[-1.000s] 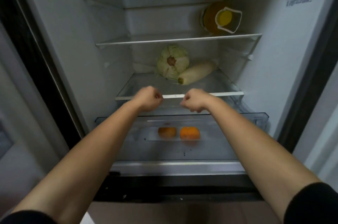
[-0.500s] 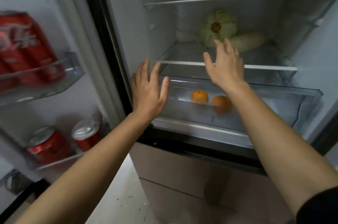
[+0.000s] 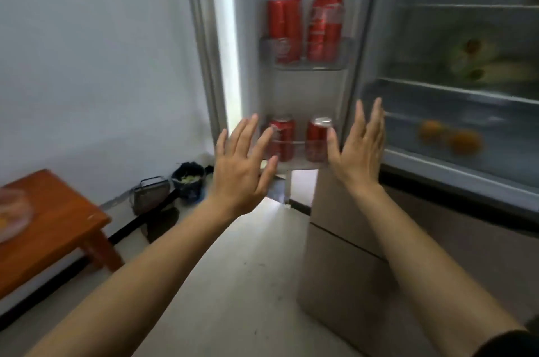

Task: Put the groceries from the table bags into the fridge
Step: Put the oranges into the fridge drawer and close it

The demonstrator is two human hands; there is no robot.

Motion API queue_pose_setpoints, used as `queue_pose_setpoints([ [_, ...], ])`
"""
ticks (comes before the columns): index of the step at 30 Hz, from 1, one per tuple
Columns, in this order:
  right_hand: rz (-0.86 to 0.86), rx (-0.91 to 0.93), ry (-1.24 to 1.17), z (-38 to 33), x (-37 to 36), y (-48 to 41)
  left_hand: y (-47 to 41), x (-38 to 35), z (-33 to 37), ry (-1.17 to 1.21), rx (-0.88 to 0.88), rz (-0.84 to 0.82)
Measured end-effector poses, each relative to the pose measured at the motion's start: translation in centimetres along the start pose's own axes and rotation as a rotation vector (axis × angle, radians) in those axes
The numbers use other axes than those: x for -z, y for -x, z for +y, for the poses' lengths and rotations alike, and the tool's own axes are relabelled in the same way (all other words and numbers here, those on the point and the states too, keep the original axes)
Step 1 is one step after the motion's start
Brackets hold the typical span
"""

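What is left of the groceries seems to lie far to the left of and below the left hand (image 3: 242, 170), where a blurred clear wrapper (image 3: 13, 210) with something orange inside sits at the edge of the wooden table (image 3: 61, 219); whether it is a bag or a dish cannot be told. Both hands are raised and empty, fingers straight and spread, the right hand (image 3: 360, 152) near the left with a gap between them. The open fridge (image 3: 344, 240) stands to the right of the right hand, with two oranges (image 3: 463, 142) in its clear drawer and a cabbage (image 3: 466, 59) on the shelf above. Past the fingertips, the door (image 3: 250, 88) carries red cans (image 3: 284, 26) on two racks. Below the left hand, a lined bin (image 3: 188, 181) stands on the floor by the wall. The step in hand looks like a turn toward the table for the next load. The open door is the hazard: a quick swing left could knock it and rattle the cans, and a thin bag snatched in haste may spill.
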State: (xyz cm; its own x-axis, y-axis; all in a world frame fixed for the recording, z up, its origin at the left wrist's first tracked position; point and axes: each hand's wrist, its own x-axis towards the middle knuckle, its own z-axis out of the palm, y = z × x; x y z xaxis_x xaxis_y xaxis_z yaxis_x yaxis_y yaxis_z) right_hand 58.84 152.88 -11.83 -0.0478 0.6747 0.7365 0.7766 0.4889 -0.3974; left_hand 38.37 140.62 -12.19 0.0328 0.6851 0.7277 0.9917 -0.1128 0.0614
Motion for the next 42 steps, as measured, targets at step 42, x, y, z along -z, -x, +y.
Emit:
queue_pose_setpoints([
  [42, -1.171, 0.791, -0.412, -71.7, -60.5, 14.5, 28.2, 16.4, -77.7, -0.231, 1.015, -0.722],
])
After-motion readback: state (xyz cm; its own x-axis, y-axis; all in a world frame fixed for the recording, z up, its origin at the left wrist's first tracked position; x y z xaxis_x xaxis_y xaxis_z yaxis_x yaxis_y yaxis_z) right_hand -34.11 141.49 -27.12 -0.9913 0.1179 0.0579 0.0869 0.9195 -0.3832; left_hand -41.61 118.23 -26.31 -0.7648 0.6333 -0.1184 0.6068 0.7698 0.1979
